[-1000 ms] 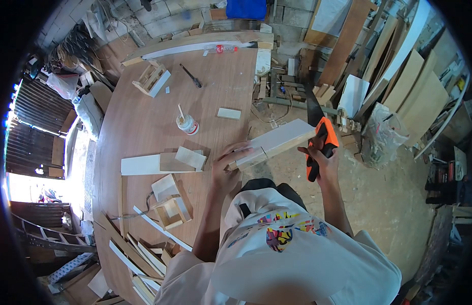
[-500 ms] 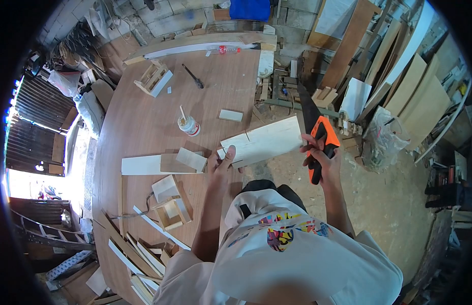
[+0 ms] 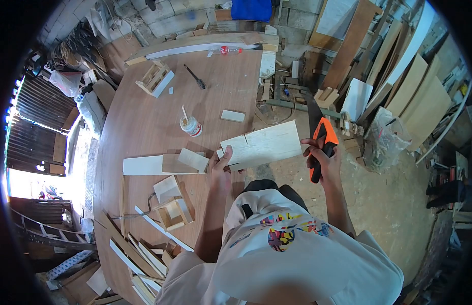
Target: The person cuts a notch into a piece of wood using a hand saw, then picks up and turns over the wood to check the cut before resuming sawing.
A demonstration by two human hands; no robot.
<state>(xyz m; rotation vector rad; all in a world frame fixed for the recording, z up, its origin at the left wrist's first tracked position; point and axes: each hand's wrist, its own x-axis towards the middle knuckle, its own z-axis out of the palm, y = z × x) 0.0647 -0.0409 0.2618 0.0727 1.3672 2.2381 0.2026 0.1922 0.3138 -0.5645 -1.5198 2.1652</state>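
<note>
At the right-hand edge of a cluttered workshop tabletop (image 3: 144, 122), a person's left hand (image 3: 221, 163) pinches the near corner of a pale wooden board (image 3: 261, 145), thumb on top and fingers beneath, while the right hand (image 3: 321, 155) is wrapped tight around the orange-and-black grip of a handsaw (image 3: 313, 109). The saw's blade points away towards 12 o'clock, just beside the board's far end but apart from it. The board lies flat, with only its 9 o'clock end at the tabletop's edge and most of its length hanging over the dusty floor (image 3: 388, 203). Held by one corner alone, it looks liable to tip or swivel, and the bare teeth sit close enough to the knuckles that a slip could catch them. A glue pot (image 3: 190, 125) at 10 o'clock stands near enough to be knocked by a swinging end. Open room lies mostly at 3 to 5 o'clock over the floor. Leaning planks (image 3: 414, 86) and a plastic bag (image 3: 383, 137) crowd 2 o'clock. A small wooden box (image 3: 172, 211) and loose offcuts (image 3: 139, 249) fill the tabletop from 7 to 8 o'clock.
</note>
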